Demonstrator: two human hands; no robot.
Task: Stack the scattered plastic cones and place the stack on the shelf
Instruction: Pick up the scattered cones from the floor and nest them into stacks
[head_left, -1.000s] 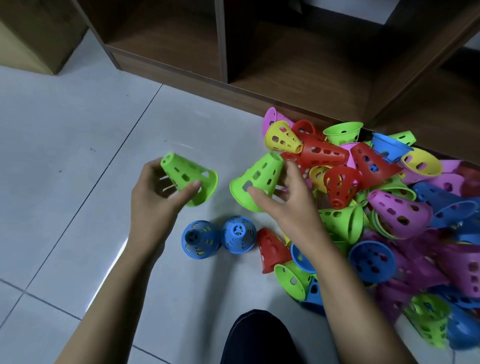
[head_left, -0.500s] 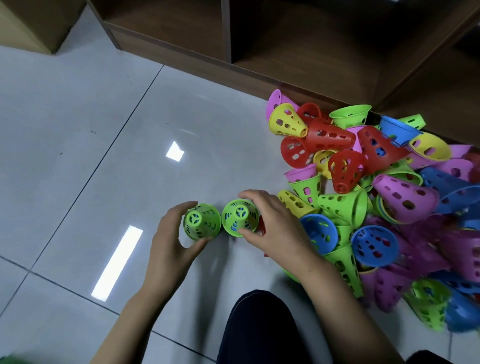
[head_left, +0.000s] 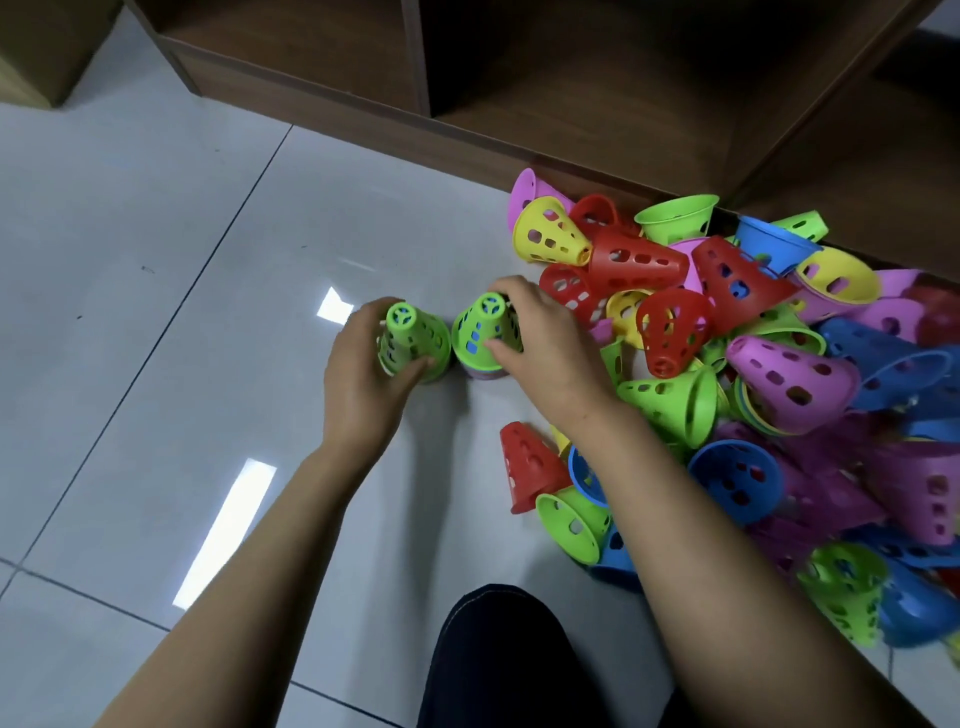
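Down on the floor tiles (head_left: 156, 260), each grip is closed round a green-topped short stack: the left hand (head_left: 363, 384) on the left stack (head_left: 413, 340), the right hand (head_left: 540, 343) on the right stack (head_left: 485, 330), just beside it. Stacking looks barely begun, with the heap of loose cones (head_left: 753, 374) lying right and the shelf (head_left: 545, 67) beyond. Next, I'd judge, one stack must be lifted squarely over the other.

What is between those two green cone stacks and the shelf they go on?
Nothing visible. Bare floor lies between the green stacks in the left hand and right hand and the shelf; the loose pile sits to the right.
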